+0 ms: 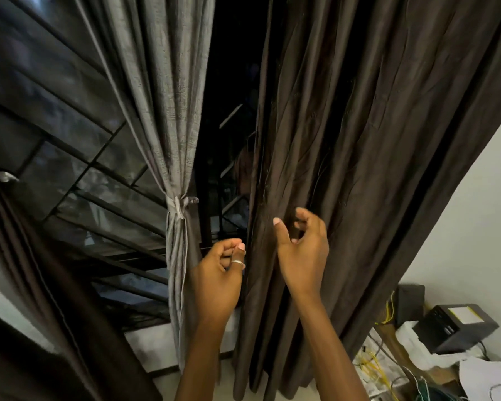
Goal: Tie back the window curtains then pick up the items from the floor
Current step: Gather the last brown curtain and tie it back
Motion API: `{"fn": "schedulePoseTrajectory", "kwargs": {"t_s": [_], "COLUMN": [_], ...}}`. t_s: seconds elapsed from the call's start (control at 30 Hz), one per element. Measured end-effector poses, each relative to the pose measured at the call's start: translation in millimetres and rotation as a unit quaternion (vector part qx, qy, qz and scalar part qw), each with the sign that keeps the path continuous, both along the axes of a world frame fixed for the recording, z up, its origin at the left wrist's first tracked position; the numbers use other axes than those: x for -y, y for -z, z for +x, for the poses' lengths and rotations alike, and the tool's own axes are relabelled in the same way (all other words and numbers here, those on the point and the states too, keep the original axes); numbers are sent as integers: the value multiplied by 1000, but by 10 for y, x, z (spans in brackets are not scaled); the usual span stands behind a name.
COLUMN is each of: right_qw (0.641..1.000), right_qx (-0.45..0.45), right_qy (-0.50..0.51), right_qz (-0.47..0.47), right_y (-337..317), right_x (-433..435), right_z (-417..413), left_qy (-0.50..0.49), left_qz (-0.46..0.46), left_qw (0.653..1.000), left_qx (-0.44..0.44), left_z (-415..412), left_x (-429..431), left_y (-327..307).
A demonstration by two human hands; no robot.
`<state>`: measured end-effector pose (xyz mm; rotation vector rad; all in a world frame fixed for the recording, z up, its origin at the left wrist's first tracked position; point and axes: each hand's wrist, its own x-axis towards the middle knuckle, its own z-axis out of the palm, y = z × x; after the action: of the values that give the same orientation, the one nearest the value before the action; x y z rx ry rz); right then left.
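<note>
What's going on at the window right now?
A person is tying back curtains. The grey curtain is already gathered and held by a tie. The brown curtain hangs loose. The left hand is curled at its inner edge and the right hand is loosely curled in front of the cloth. Neither plainly grips it. A black box and cables lie low on the right.

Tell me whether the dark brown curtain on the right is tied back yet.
No: the brown curtain hangs loose with nothing bound around it, while only the grey curtain is gathered by a tie.
</note>
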<state>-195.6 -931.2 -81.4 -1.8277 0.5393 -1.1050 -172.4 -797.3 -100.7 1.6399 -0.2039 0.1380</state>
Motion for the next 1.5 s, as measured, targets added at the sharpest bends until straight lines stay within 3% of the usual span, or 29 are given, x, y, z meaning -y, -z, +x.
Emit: {"fn": "schedulePoseTrajectory", "kwargs": {"t_s": [0.27, 0.5, 0.7, 0.73, 0.83, 0.9, 0.97, 1.03, 1.1, 1.2, 1.5], "right_qw": [992, 976, 977, 976, 962, 955, 971, 986, 993, 997, 990], "right_qx": [36, 34, 13, 8, 20, 50, 100, 128, 93, 14, -41], "right_qy": [-62, -135, -209, -216, -220, -252, -181, -39, 37, 25, 100], "right_qz": [-104, -170, -36, -33, -160, -146, -122, -99, -65, -77, -87], "right_y": [-103, -24, -6, -6, -33, -132, -244, -342, -452, -569, -611], "right_x": [295, 273, -16, -13, 47, 119, 218, 360, 491, 627, 1411], "right_z": [263, 186, 175, 170, 152, 76, -20, -70, -69, 18, 72], "left_qy": [-55, -119, -199, -207, -210, -207, -201, -184, -173, -154, -172], "left_qz": [17, 121, 354, 366, 349, 336, 326, 313, 313, 316, 306], "left_qw": [998, 980, 902, 895, 902, 906, 911, 917, 917, 918, 918], "left_qx": [29, 105, 147, 147, 144, 150, 155, 164, 175, 182, 186], "left_z": [-131, -91, -79, -79, -49, -10, 51, 98, 141, 228, 577], "left_x": [436, 565, 687, 682, 596, 521, 463, 417, 379, 326, -199], "left_y": [-110, -599, -1043, -1050, -1029, -1028, -1015, -998, -978, -956, -1012]}}
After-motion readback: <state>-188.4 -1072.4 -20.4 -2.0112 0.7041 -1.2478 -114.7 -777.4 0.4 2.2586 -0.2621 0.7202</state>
